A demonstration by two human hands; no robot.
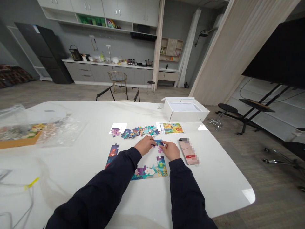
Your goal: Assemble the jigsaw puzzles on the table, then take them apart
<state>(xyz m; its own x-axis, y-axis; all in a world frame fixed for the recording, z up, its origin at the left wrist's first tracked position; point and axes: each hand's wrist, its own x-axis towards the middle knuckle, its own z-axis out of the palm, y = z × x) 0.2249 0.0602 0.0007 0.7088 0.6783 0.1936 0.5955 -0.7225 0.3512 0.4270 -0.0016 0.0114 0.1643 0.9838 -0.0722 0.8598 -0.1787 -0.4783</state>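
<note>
My left hand (pixel 144 145) and my right hand (pixel 171 150) meet over the white table, fingertips pinched at a blue and pink jigsaw puzzle piece (pixel 158 142). Whether it is one piece or two joined ones is partly hidden by my fingers. Closer to me lies a joined puzzle edge with a white rabbit (pixel 150 171), its right side rising to a teal piece (pixel 161 163). To the left is a dark blue strip with a red animal (pixel 112 152), partly behind my left sleeve. Several loose puzzle pieces (pixel 133 133) lie heaped beyond my hands.
A picture card (pixel 172 128) lies in front of an open white box (pixel 188 111). Right of my hand rests a phone (pixel 187 151). At the left are an orange-rimmed tray (pixel 21 142) of pieces and clear plastic bags (pixel 63 132). A chair (pixel 119 92) stands across the table.
</note>
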